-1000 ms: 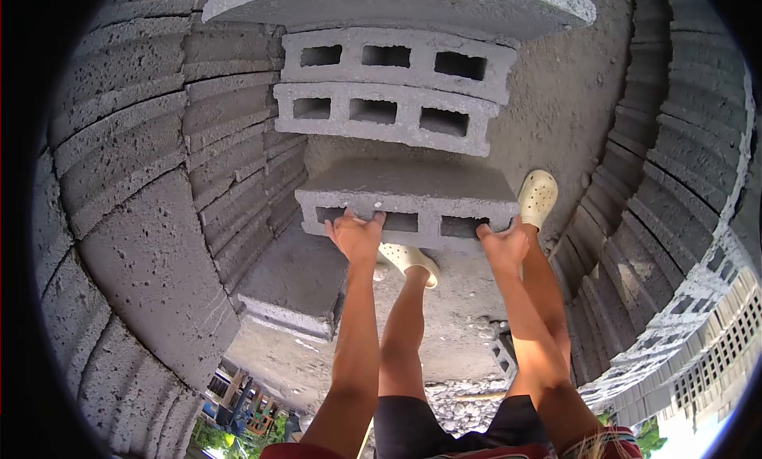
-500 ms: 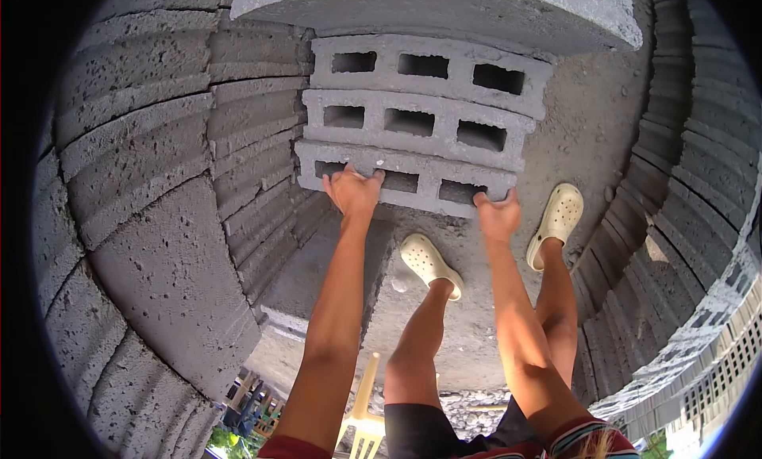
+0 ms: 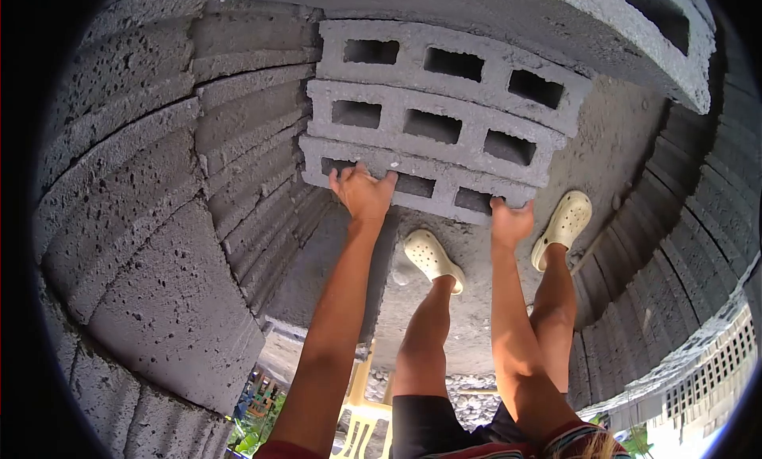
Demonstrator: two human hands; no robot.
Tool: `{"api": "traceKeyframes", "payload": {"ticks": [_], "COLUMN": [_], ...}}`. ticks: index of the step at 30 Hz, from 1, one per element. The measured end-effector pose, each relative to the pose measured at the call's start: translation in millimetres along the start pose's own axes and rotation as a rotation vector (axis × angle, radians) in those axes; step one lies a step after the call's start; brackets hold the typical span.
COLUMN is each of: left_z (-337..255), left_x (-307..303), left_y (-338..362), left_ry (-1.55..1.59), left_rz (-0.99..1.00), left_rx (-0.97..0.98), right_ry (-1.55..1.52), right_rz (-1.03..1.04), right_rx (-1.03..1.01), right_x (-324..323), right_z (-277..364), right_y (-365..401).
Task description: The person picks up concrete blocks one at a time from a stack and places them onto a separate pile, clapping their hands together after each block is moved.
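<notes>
Three grey hollow blocks are stacked in front of me, each showing three rectangular holes. My left hand [image 3: 365, 194] grips the near block [image 3: 448, 188] at its left part, with fingers at the left and middle holes. My right hand [image 3: 512, 221] holds the same block near its right end, thumb at the right hole. Directly behind it lie the middle block [image 3: 393, 123] and the far block [image 3: 413, 58]. A larger-looking block [image 3: 444, 23] overhangs them at the top of the view.
Stacked blocks form a wall [image 3: 151, 276] on the left and another wall [image 3: 675, 245] on the right. My feet, in cream clogs [image 3: 432, 258], stand on dusty ground between them. A yellow plastic chair [image 3: 365, 415] and rubble [image 3: 476, 407] show at the bottom.
The view has shifted and tilted, so the stack and the overhanging block look larger and more slanted. Both hands keep their hold on the near block.
</notes>
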State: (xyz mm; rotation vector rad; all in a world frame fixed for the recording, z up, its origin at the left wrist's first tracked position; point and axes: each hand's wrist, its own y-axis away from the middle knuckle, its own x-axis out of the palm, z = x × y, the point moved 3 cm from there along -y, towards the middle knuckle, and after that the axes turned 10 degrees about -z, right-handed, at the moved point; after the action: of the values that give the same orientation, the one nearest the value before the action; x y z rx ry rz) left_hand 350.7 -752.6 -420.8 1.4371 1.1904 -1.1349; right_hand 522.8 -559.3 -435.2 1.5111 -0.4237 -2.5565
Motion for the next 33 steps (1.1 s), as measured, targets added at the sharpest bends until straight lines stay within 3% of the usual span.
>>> {"api": "traceKeyframes", "payload": {"ticks": [2,5,14,15,18,20,21,24,25,28,31,33], "left_z": [-4,-2,-9,-8,-15,-25,-31,-29,-19,40,95,127], "left_x": [-3,-1,-9,-8,-18,-41,-60,-146,-180,-248,-276,-269], "left_y": [-3,-2,-2,-4,8,27,40,81,98,157,204,219], "left_ry": [0.025,0.009,-0.017,-0.071,-0.104,-0.043,0.009,0.166,0.231,0.234,-0.048,-0.068], "left_rz": [0.029,0.025,0.045,0.187,0.073,0.055,0.044,0.06,0.101,-0.038,-0.17,-0.183], "left_rx": [-0.006,0.0,-0.025,-0.074,-0.129,-0.204,-0.216,-0.163,-0.168,-0.313,-0.315,-0.405], "right_ry": [-0.021,0.261,0.222,0.216,0.156,0.068,-0.179,-0.199,-0.126,0.066,0.154,0.109], "right_rz": [-0.022,0.028,0.031,0.052,0.11,0.144,0.35,0.252,0.339,0.493,0.503,0.554], "right_rx": [0.016,0.077,0.041,0.039,0.016,-0.022,-0.018,-0.26,-0.331,-0.353,-0.033,-0.041], "right_x": [1,0,-4,-5,-9,-12,-4,-8,-22,-66,-101,-132], "right_z": [2,1,8,10,12,6,-8,-32,-37,-53,-80,-82], "right_y": [0,-3,0,-1,-2,-3,-10,-11,-12,-13,-22,-28]}}
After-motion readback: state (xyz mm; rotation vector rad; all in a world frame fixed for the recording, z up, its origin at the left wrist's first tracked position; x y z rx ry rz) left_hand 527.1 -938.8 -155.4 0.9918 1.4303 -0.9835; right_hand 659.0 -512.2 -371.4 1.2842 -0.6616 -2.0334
